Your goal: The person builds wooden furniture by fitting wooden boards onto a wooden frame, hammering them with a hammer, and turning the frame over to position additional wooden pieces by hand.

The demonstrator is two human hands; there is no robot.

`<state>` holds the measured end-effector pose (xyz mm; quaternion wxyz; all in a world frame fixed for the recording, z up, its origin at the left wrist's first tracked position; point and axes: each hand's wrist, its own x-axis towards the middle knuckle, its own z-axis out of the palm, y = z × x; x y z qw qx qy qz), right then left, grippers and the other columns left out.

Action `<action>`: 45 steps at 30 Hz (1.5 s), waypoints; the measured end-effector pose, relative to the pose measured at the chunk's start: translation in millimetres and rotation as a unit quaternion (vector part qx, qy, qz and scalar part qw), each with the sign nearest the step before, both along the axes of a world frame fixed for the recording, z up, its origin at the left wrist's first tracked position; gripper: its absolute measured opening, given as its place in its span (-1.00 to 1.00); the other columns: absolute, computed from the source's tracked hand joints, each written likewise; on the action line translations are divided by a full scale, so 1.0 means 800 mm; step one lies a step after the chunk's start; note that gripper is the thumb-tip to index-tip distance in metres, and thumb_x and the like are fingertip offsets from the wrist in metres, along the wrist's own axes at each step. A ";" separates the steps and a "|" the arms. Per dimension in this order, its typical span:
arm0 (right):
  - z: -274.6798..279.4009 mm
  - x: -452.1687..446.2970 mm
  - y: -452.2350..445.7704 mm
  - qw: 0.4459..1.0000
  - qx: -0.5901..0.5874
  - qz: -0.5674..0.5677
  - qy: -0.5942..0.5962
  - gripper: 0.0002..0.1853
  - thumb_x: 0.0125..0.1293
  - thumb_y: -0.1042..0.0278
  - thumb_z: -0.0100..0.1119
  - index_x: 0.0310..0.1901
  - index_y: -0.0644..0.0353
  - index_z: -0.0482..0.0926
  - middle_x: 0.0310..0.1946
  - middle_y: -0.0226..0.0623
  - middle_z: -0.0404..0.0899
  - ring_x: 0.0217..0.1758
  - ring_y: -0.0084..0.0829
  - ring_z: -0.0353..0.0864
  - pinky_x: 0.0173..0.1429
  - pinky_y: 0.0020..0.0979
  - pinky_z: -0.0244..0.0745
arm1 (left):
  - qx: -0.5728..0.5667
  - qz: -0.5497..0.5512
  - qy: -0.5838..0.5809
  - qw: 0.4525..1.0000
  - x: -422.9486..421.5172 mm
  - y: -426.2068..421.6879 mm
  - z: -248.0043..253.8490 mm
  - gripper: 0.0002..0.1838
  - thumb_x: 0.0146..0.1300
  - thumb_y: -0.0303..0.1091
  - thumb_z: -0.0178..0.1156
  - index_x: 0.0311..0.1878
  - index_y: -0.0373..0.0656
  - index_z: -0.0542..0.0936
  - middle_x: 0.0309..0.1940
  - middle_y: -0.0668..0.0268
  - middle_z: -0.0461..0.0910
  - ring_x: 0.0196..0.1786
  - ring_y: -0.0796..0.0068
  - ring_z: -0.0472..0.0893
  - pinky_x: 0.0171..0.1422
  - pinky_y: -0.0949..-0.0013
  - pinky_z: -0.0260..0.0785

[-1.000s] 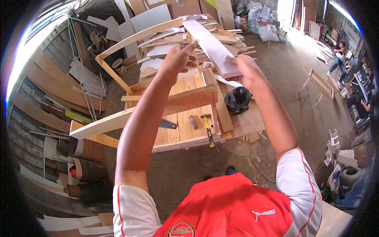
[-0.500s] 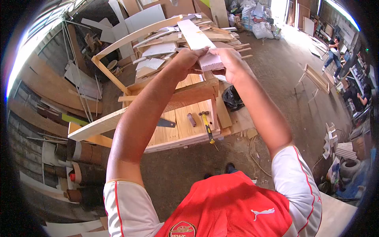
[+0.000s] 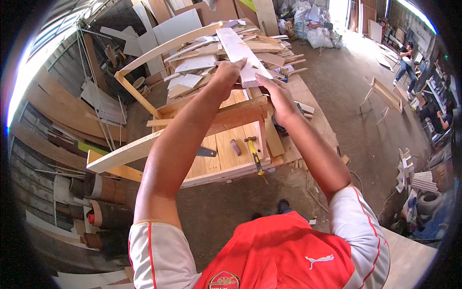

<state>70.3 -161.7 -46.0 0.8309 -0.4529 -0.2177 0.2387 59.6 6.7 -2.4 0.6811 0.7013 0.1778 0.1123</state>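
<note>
The white board (image 3: pixel 243 50) reaches from above the wooden frame (image 3: pixel 236 112) out over scrap wood (image 3: pixel 192 63) beyond it, its near end grasped by the fingers of the left hand (image 3: pixel 228 77) and right hand (image 3: pixel 279 95). Gripped so near one end, it could tip if either hold loosened. The hammer (image 3: pixel 253 155), overhanging the frame's near edge, might fall if bumped. The board looks flat and smooth; the frame is bare, grained timber.
</note>
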 end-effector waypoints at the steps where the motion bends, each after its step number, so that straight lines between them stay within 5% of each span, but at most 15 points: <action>1: 0.001 -0.001 -0.001 1.000 0.003 -0.002 0.000 -0.53 0.32 0.03 0.27 0.10 0.23 0.61 -0.08 -0.33 0.68 -0.04 -0.44 0.64 0.06 -0.42 0.48 | 0.000 0.000 -0.001 1.000 -0.002 -0.002 0.001 -0.60 0.43 -0.12 0.17 -0.09 -0.37 0.63 -0.27 0.15 0.69 -0.32 0.36 0.70 -0.27 0.23 0.63; 7: -0.003 0.036 0.003 0.992 -0.076 0.000 0.104 -0.54 0.33 -0.15 0.17 0.01 0.06 0.61 -0.15 -0.34 0.67 -0.12 -0.43 0.64 0.01 -0.37 0.49 | 0.031 -0.024 0.021 0.999 -0.013 -0.003 0.010 -0.60 0.45 -0.07 0.16 -0.14 -0.32 0.64 -0.32 0.19 0.67 -0.35 0.38 0.67 -0.24 0.27 0.58; 10: 0.000 0.060 0.012 0.990 -0.073 0.046 0.110 -0.55 0.31 -0.20 0.17 0.08 -0.13 0.60 -0.07 -0.48 0.66 0.01 -0.39 0.56 0.15 -0.24 0.34 | 0.051 -0.027 0.043 0.997 -0.006 0.004 0.002 -0.58 0.46 -0.03 0.13 -0.15 -0.29 0.63 -0.35 0.21 0.66 -0.37 0.39 0.64 -0.23 0.29 0.56; 17: 0.007 0.075 0.037 0.994 -0.009 0.014 0.108 -0.58 0.25 0.09 0.29 0.03 0.19 0.60 -0.14 -0.28 0.68 -0.16 -0.33 0.68 -0.04 -0.25 0.59 | 0.057 -0.008 0.062 0.996 -0.013 -0.004 0.011 -0.54 0.50 0.02 0.05 -0.07 -0.26 0.61 -0.32 0.24 0.64 -0.35 0.38 0.65 -0.18 0.26 0.56; 23: 0.014 0.065 0.038 0.996 0.009 0.007 0.089 -0.65 0.20 0.22 0.33 -0.06 0.25 0.63 -0.19 -0.26 0.68 -0.17 -0.37 0.66 -0.02 -0.32 0.54 | 0.036 0.001 0.039 0.999 -0.014 0.005 0.004 -0.58 0.50 -0.01 0.07 -0.13 -0.24 0.61 -0.38 0.28 0.62 -0.41 0.45 0.61 -0.27 0.29 0.56; 26: 0.015 0.060 0.035 0.992 0.046 0.014 0.119 -0.75 0.17 0.35 0.31 -0.17 0.29 0.60 -0.27 -0.19 0.63 -0.29 -0.30 0.67 -0.18 -0.29 0.61 | 0.047 0.003 0.036 0.998 -0.017 0.003 0.007 -0.59 0.49 -0.01 0.08 -0.12 -0.23 0.60 -0.38 0.28 0.62 -0.42 0.46 0.60 -0.26 0.28 0.55; 31: 0.013 0.060 0.029 0.996 0.045 0.012 0.082 -0.73 0.23 0.37 0.27 -0.09 0.32 0.62 -0.22 -0.18 0.67 -0.24 -0.34 0.69 -0.14 -0.32 0.61 | 0.073 -0.010 0.009 0.997 -0.018 -0.001 0.011 -0.59 0.48 0.01 0.09 -0.13 -0.22 0.59 -0.39 0.29 0.62 -0.45 0.49 0.59 -0.28 0.34 0.51; 34: 0.007 0.073 0.016 0.995 0.051 0.003 0.085 -0.72 0.26 0.36 0.25 -0.04 0.32 0.62 -0.17 -0.17 0.69 -0.18 -0.35 0.70 -0.10 -0.32 0.62 | 0.192 -0.035 0.041 0.980 -0.021 -0.013 0.031 -0.53 0.44 0.07 0.12 -0.12 -0.24 0.59 -0.41 0.29 0.62 -0.44 0.48 0.60 -0.25 0.36 0.50; 38: 0.003 0.097 -0.023 0.993 -0.004 -0.013 0.118 -0.71 0.32 0.33 0.21 -0.01 0.33 0.60 -0.15 -0.16 0.69 -0.14 -0.34 0.72 -0.01 -0.30 0.63 | 0.400 -0.041 -0.075 0.912 -0.001 -0.021 0.026 -0.33 0.37 0.22 0.15 -0.01 -0.37 0.54 -0.40 0.23 0.62 -0.37 0.40 0.64 -0.20 0.37 0.51; 39: -0.016 0.113 -0.025 0.995 -0.012 -0.002 0.095 -0.70 0.33 0.33 0.18 0.01 0.32 0.58 -0.15 -0.17 0.69 -0.16 -0.33 0.72 -0.02 -0.28 0.64 | 0.470 -0.063 -0.089 0.876 0.006 -0.015 0.019 -0.35 0.34 0.23 0.19 -0.13 -0.36 0.59 -0.45 0.27 0.60 -0.42 0.44 0.57 -0.28 0.39 0.46; 43: -0.125 0.161 -0.020 0.995 -0.097 -0.006 -0.003 -0.70 0.35 0.34 0.09 0.02 0.32 0.57 -0.22 -0.21 0.66 -0.21 -0.38 0.69 -0.09 -0.30 0.61 | 0.430 -0.207 0.033 0.878 0.008 -0.036 0.010 -0.39 0.32 0.21 0.22 -0.36 -0.28 0.71 -0.63 0.44 0.47 -0.54 0.59 0.39 -0.44 0.38 0.27; 45: -0.191 0.182 -0.006 0.981 -0.172 -0.051 -0.068 -0.70 0.34 0.36 0.04 -0.01 0.35 0.59 -0.26 -0.22 0.66 -0.22 -0.42 0.66 -0.11 -0.34 0.56 | 0.464 -0.225 0.079 0.853 0.007 -0.046 0.017 -0.41 0.35 0.18 0.19 -0.25 -0.29 0.72 -0.60 0.33 0.57 -0.55 0.56 0.48 -0.42 0.31 0.36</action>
